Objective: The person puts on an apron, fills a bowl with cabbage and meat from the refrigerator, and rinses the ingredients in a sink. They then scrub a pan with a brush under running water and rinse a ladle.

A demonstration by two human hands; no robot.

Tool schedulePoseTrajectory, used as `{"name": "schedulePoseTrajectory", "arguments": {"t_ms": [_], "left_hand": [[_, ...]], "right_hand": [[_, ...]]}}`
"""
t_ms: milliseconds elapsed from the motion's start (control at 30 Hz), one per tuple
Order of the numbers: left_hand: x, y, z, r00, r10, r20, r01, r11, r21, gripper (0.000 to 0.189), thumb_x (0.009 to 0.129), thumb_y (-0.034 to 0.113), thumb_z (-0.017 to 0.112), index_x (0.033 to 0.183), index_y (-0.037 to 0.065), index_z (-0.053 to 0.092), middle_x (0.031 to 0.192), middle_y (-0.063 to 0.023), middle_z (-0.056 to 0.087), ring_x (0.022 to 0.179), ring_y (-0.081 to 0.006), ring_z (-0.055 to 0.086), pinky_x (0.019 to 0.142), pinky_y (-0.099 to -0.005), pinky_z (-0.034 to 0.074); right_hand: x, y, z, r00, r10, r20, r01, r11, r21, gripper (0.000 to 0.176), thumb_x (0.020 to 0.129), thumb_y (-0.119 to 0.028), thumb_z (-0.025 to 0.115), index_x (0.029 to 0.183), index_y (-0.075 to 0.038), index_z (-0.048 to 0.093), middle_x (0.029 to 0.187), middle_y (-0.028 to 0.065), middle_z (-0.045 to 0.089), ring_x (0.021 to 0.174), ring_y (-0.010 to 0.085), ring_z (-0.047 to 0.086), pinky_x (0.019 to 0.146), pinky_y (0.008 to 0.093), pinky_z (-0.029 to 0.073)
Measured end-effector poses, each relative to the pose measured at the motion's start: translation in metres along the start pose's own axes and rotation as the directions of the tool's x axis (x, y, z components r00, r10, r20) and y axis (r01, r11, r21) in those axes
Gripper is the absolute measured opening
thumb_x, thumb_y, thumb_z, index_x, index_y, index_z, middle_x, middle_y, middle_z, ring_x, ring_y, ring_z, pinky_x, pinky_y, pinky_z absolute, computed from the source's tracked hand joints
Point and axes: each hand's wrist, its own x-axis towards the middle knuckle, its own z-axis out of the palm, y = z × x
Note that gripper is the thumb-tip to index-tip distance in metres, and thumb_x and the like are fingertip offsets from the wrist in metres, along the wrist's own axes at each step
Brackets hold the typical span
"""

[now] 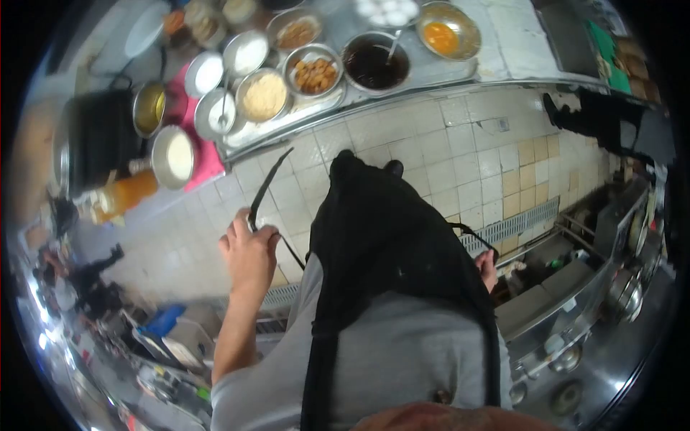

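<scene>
The left hand [248, 253] is closed into a loose fist around the left apron string [267, 188], fingers curled over it, and holds it out to the side at hip height. The string's free end stands up and away from the knuckles, over the tiled floor [460, 158]. On the other side the right hand [487, 267] shows only as a few knuckles past the apron's edge. The right apron string [471, 233] loops out to it, but how firmly that hand is closed cannot be told.

Between the hands hangs the black apron [388, 244], flat against the grey shirt [402, 359], with its shoulder straps running up toward the neck.

Judging by this, the apron is already on and hanging straight. The two strings are drawn out to the sides and are not yet brought together or knotted.

Past the feet, a floor drain grate [514, 224] crosses the tiles. Beyond it the tabletop [507, 36] carries metal bowls along its near edge, among them a bowl of dark sauce [375, 63] and a bowl of fried pieces [314, 72].
</scene>
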Motion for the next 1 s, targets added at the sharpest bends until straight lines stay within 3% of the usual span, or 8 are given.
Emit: {"name": "schedulePoseTrajectory", "arguments": {"t_ms": [100,200,267,300,367,633,833,1000], "left_hand": [[-0.010,-0.012,0.011,0.982,-0.187,0.038,0.191,0.959,-0.208,0.008,0.089,0.015,0.072,0.097,0.012,0.073,0.132,-0.0181,0.056,0.102,-0.0404,0.064,0.081,-0.0438,0.051],[-0.013,-0.009,0.025,0.862,-0.237,0.448,0.478,0.673,-0.564,0.014,0.095,0.012,0.066,0.108,0.010,0.066,0.119,-0.0224,0.063,0.099,-0.0340,0.070,0.084,-0.0452,0.055],[-0.021,0.004,0.054,0.849,-0.226,0.478,0.479,-0.054,-0.876,0.016,0.100,0.009,0.055,0.115,0.009,0.060,0.091,-0.0132,0.066,0.090,-0.0285,0.067,0.074,-0.0347,0.055],[-0.024,0.012,0.059,0.852,-0.220,0.474,0.474,-0.057,-0.879,0.016,0.100,0.009,0.055,0.115,0.009,0.060,0.091,-0.0132,0.066,0.090,-0.0285,0.067,0.074,-0.0347,0.055],[-0.032,0.027,0.067,0.801,-0.303,0.517,0.292,-0.556,-0.778,0.024,0.099,0.004,0.043,0.119,0.008,0.053,0.087,-0.0082,0.063,0.079,-0.0214,0.062,0.068,-0.0345,0.051],[-0.058,0.028,0.069,0.633,-0.575,0.518,0.053,-0.636,-0.770,0.026,0.089,0.019,0.046,0.112,0.012,0.056,0.069,0.0002,0.043,0.055,-0.0120,0.036,0.049,-0.0270,0.030],[-0.078,-0.040,0.080,0.590,-0.057,0.806,0.550,-0.702,-0.453,0.031,0.089,0.013,0.046,0.116,0.012,0.061,0.065,0.0021,0.041,0.047,-0.0094,0.029,0.041,-0.0241,0.024],[-0.093,-0.050,0.104,0.496,-0.488,0.718,0.187,-0.748,-0.637,0.046,0.097,0.015,0.034,0.141,0.024,0.047,0.069,0.0017,0.043,0.048,-0.0084,0.028,0.041,-0.0229,0.024]], "right_hand": [[0.007,-0.024,0.025,0.991,0.092,0.101,-0.119,0.948,0.296,0.040,0.105,-0.042,0.054,0.075,-0.015,0.049,0.061,-0.0068,0.034,0.056,0.0073,0.031,0.055,0.0244,0.024],[0.023,-0.028,0.031,0.985,0.131,0.107,-0.161,0.926,0.342,0.037,0.105,-0.041,0.053,0.077,-0.018,0.049,0.062,-0.0081,0.035,0.055,0.0065,0.032,0.054,0.0245,0.025],[0.018,-0.044,0.052,0.989,0.149,0.009,-0.143,0.929,0.342,0.037,0.105,-0.042,0.052,0.077,-0.018,0.050,0.060,-0.0081,0.034,0.054,0.0068,0.031,0.053,0.0240,0.025],[0.015,-0.053,0.060,0.982,0.164,-0.096,-0.122,0.930,0.348,0.038,0.106,-0.043,0.051,0.076,-0.019,0.050,0.058,-0.0082,0.034,0.052,0.0072,0.031,0.052,0.0236,0.026],[0.028,-0.054,0.045,0.982,0.145,0.119,-0.183,0.880,0.439,0.038,0.106,-0.044,0.050,0.077,-0.019,0.051,0.056,-0.0079,0.033,0.049,0.0077,0.030,0.051,0.0237,0.027],[0.052,-0.047,0.019,0.913,0.077,0.401,-0.289,0.815,0.502,0.038,0.108,-0.044,0.040,0.084,-0.019,0.054,0.053,-0.0080,0.027,0.044,0.0081,0.025,0.050,0.0244,0.029],[0.035,-0.061,-0.009,0.918,0.063,0.392,-0.301,0.753,0.585,0.041,0.110,-0.042,0.033,0.083,-0.016,0.047,0.051,-0.0070,0.024,0.041,0.0092,0.023,0.045,0.0288,0.029],[0.023,-0.071,-0.030,0.910,-0.030,0.414,-0.290,0.666,0.687,0.044,0.111,-0.043,0.029,0.078,-0.016,0.043,0.048,-0.0076,0.022,0.037,0.0085,0.020,0.042,0.0282,0.023]]}}
